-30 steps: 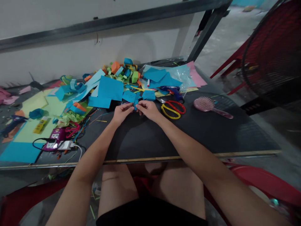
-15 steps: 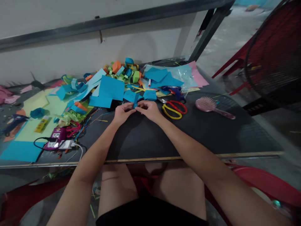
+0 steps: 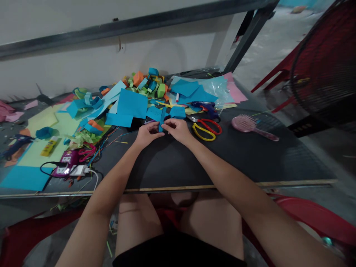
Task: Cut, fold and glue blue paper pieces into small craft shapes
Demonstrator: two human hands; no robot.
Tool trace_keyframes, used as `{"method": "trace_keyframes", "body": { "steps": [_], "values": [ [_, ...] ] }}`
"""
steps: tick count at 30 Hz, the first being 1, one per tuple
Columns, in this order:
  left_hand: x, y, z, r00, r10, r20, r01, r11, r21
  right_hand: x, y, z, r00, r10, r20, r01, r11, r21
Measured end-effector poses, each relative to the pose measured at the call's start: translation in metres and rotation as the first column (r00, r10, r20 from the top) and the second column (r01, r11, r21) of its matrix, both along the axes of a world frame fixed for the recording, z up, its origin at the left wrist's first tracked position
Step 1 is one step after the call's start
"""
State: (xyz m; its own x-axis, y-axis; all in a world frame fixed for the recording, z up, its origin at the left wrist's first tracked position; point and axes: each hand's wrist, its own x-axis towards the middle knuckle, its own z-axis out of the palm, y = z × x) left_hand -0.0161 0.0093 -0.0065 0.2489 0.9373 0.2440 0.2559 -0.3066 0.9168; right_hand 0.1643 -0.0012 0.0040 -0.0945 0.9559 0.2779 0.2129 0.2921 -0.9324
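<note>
A narrow blue paper strip stands nearly straight up and down between my two hands, over the dark tabletop. My left hand has its fingers closed at the strip's left side. From the right, my right hand pinches the strip's lower part between thumb and fingers. Blue paper pieces lie just beyond my fingertips. Scissors with one red and one yellow handle rest close to my right hand. The fingertips hide part of the strip.
Left of my hands are a purple power socket with cords, a glue stick and a large blue sheet. A heap of folded paper pieces lies at the back. A pink hairbrush lies right, near a fan.
The blue strip now shows longer and more upright between my hands. My left thumb has moved slightly away from the right thumb; the things on the table stay put.
</note>
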Motion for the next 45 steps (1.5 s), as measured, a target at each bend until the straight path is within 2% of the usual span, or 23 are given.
{"method": "trace_keyframes", "body": {
  "steps": [8, 14, 19, 27, 32, 35, 45],
  "values": [
    [0.003, -0.002, 0.006, 0.995, 0.012, -0.097, -0.008, 0.999, 0.041, 0.001, 0.001, -0.001, 1.000, 0.002, 0.006, -0.002, 1.000, 0.018],
    [0.002, 0.001, 0.004, 0.999, -0.008, -0.031, 0.007, 1.000, -0.011, -0.001, 0.001, 0.000, 1.000, -0.010, 0.017, 0.009, 0.999, 0.034],
    [0.001, 0.005, -0.003, 0.999, 0.035, 0.024, -0.034, 0.999, -0.037, 0.000, -0.002, 0.006, 0.994, 0.000, 0.111, -0.011, 0.996, 0.091],
    [0.001, 0.006, -0.006, 0.993, -0.007, 0.115, 0.019, 0.995, -0.099, 0.004, 0.002, 0.002, 0.990, -0.033, 0.134, 0.015, 0.991, 0.131],
    [0.000, 0.004, 0.000, 0.997, 0.005, 0.076, -0.001, 0.999, -0.054, 0.002, 0.003, -0.001, 0.994, -0.032, 0.104, 0.019, 0.992, 0.125],
    [-0.001, 0.002, 0.003, 0.999, -0.031, 0.023, 0.032, 0.999, -0.042, 0.001, 0.002, 0.000, 0.992, -0.032, 0.120, 0.016, 0.992, 0.128],
    [-0.001, 0.002, 0.004, 1.000, -0.002, 0.001, 0.002, 1.000, -0.014, 0.000, 0.002, -0.002, 0.987, -0.094, 0.134, 0.068, 0.980, 0.188]
  ]
}}
